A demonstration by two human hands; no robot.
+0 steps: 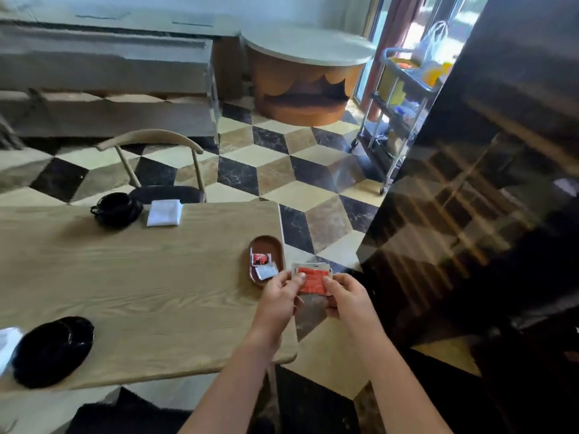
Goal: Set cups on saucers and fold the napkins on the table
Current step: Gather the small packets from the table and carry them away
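Note:
Both my left hand and my right hand pinch a small stack of red and white packets just past the table's right edge. A black cup sits on a black saucer at the far side of the wooden table, with a folded white napkin to its right. Another black cup on its saucer stands at the near left, touching a white napkin cut off by the frame edge.
A brown oval tray with two packets lies by the table's right edge, close to my left hand. A wooden chair stands behind the table. A dark glossy cabinet rises at right; a metal cart stands farther back.

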